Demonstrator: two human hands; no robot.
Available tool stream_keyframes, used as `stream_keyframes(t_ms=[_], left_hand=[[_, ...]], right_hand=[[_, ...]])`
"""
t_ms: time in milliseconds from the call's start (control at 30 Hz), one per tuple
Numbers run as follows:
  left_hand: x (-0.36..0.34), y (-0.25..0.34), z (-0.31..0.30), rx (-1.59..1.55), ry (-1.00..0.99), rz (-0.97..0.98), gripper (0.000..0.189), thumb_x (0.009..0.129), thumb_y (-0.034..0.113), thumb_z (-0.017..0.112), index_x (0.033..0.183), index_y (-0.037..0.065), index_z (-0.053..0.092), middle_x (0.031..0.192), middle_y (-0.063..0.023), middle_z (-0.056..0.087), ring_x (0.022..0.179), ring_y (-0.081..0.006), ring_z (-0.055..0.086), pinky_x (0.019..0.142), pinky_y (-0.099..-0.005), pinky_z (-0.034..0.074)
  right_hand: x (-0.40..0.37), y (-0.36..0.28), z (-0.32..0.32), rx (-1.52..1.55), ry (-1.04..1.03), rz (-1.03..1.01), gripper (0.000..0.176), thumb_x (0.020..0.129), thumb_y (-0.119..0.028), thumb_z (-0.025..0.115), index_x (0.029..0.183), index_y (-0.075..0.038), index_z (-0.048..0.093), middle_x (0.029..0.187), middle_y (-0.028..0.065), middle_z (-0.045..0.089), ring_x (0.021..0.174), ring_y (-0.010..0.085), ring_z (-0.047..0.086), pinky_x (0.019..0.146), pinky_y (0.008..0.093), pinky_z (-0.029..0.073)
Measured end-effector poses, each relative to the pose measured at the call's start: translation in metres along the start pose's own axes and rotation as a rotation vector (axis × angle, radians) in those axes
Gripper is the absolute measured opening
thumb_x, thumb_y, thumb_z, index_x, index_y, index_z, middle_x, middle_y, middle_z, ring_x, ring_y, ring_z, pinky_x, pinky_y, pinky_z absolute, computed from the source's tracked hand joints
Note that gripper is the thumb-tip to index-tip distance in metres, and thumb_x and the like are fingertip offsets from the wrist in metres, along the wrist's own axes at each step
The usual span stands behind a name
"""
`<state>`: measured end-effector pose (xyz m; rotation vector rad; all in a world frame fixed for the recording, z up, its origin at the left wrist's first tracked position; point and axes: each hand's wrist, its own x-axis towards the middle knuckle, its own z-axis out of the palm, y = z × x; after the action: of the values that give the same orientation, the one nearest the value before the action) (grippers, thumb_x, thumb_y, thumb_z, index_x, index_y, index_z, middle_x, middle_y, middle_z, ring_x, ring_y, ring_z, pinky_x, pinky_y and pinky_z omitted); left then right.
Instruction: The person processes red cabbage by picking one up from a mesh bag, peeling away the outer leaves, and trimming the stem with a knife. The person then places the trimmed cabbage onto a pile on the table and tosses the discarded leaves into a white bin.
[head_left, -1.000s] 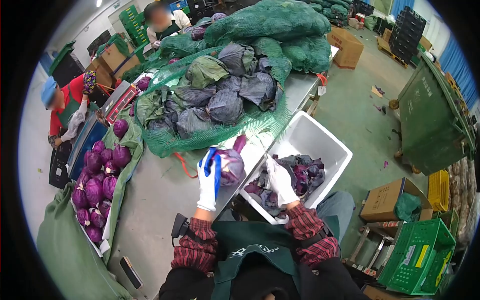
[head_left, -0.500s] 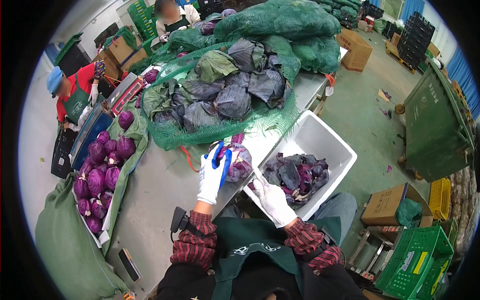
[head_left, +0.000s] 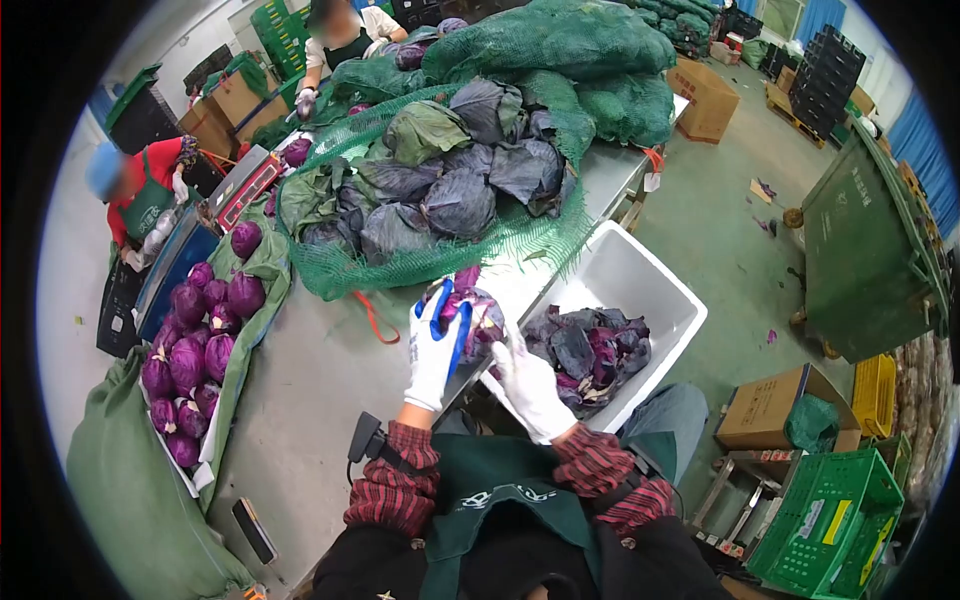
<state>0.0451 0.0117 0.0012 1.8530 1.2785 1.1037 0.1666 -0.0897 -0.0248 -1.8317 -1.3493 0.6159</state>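
Note:
My left hand [head_left: 434, 350], in a white glove with blue on its fingers, grips a red cabbage [head_left: 486, 314] at the table's edge. My right hand [head_left: 532, 385], in a white glove, has its fingers against the cabbage's near right side; their tips are partly hidden. Just beyond the cabbage, an opened green mesh sack [head_left: 340, 272] holds several dark, leafy cabbages [head_left: 461, 203]. Below my right hand, a white bin [head_left: 672, 280] contains a heap of loose purple outer leaves [head_left: 590, 350].
Peeled red cabbages [head_left: 188, 364] fill a green-cloth-lined container at left. More full mesh sacks [head_left: 550, 45] lie at the back of the metal table [head_left: 330, 400]. Two people work across and to the left. A green wheeled bin [head_left: 870, 250] and green crate [head_left: 830, 520] stand right.
My right hand has moved left and up, its fingers now at the cabbage. My left hand still holds the cabbage. The person at the back has stretched an arm toward the table.

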Motion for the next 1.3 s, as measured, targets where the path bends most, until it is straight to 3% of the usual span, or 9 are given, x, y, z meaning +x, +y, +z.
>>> stream_keyframes(t_ms=[467,567,600,667,733,1033,1133,1200,1300], left_hand=[[0.000,-0.034,-0.020,-0.146,-0.182,0.133,0.049,0.093,0.023,0.058,0.135,0.002,0.045,0.135,-0.0126,0.048,0.126,-0.0224,0.044,0.108,-0.0334,0.032],[0.001,-0.029,-0.017,-0.279,-0.207,0.072,0.054,0.088,0.020,0.065,0.135,0.001,0.046,0.135,-0.0131,0.047,0.125,-0.0234,0.044,0.107,-0.0334,0.033],[-0.001,-0.019,-0.016,-0.282,-0.213,0.067,0.054,0.088,0.020,0.065,0.135,0.001,0.046,0.135,-0.0131,0.047,0.125,-0.0234,0.044,0.107,-0.0334,0.033],[-0.005,-0.005,-0.011,-0.139,-0.188,0.170,0.057,0.083,0.016,0.070,0.133,0.001,0.048,0.133,-0.0138,0.048,0.125,-0.0240,0.045,0.107,-0.0340,0.034],[-0.006,-0.008,-0.005,-0.033,-0.172,0.195,0.055,0.078,0.011,0.073,0.128,0.000,0.052,0.132,-0.0138,0.047,0.123,-0.0246,0.047,0.105,-0.0349,0.037],[-0.015,0.001,-0.007,0.054,-0.156,0.306,0.064,0.076,0.019,0.075,0.133,0.008,0.051,0.135,-0.0142,0.048,0.122,-0.0296,0.049,0.102,-0.0372,0.040],[-0.015,0.002,-0.008,0.043,-0.167,0.324,0.064,0.076,0.019,0.075,0.134,0.008,0.050,0.135,-0.0142,0.048,0.122,-0.0296,0.049,0.102,-0.0376,0.040],[-0.017,-0.003,-0.006,0.077,-0.168,0.312,0.064,0.075,0.019,0.076,0.133,0.008,0.051,0.135,-0.0146,0.047,0.122,-0.0301,0.049,0.102,-0.0378,0.040],[-0.017,-0.006,0.000,-0.056,-0.124,0.305,0.064,0.074,0.020,0.077,0.132,0.007,0.052,0.136,-0.0158,0.047,0.120,-0.0310,0.050,0.101,-0.0379,0.041]], right_hand=[[0.083,0.103,-0.002,0.181,0.319,0.423,0.048,0.088,-0.042,0.056,0.078,0.004,0.066,0.075,0.0267,0.063,0.080,0.0395,0.064,0.071,0.0475,0.050],[0.080,0.103,-0.024,-0.114,0.300,0.230,0.063,0.095,-0.055,0.037,0.099,0.004,0.060,0.072,0.0237,0.064,0.072,0.0386,0.065,0.069,0.0473,0.050],[0.066,0.045,-0.064,-0.027,-0.125,0.284,0.064,0.097,-0.053,0.034,0.118,0.005,0.050,0.077,0.0247,0.064,0.077,0.0371,0.065,0.069,0.0474,0.050],[0.049,0.000,-0.066,0.051,-0.286,0.131,0.063,0.097,-0.051,0.033,0.123,0.004,0.047,0.078,0.0247,0.064,0.077,0.0369,0.064,0.068,0.0482,0.049],[0.045,-0.003,-0.034,-0.105,-0.075,-0.198,0.060,0.098,-0.049,0.033,0.128,0.002,0.045,0.075,0.0245,0.063,0.072,0.0379,0.063,0.068,0.0482,0.049],[0.068,0.027,-0.049,-0.142,-0.122,-0.111,0.052,0.099,-0.042,0.034,0.119,-0.002,0.059,0.112,0.0179,0.063,0.100,0.0327,0.061,0.085,0.0396,0.049],[0.059,0.018,-0.061,-0.155,-0.207,0.059,0.053,0.099,-0.042,0.033,0.127,-0.002,0.053,0.112,0.0180,0.063,0.096,0.0342,0.062,0.082,0.0409,0.050],[0.045,0.019,-0.044,-0.066,-0.141,-0.103,0.060,0.098,-0.048,0.033,0.141,-0.006,0.035,0.092,0.0227,0.066,0.083,0.0397,0.063,0.072,0.0466,0.049],[0.031,-0.026,-0.043,-0.279,-0.237,0.083,0.056,0.098,-0.049,0.034,0.133,-0.007,0.046,0.090,0.0225,0.066,0.085,0.0392,0.063,0.074,0.0467,0.049]])
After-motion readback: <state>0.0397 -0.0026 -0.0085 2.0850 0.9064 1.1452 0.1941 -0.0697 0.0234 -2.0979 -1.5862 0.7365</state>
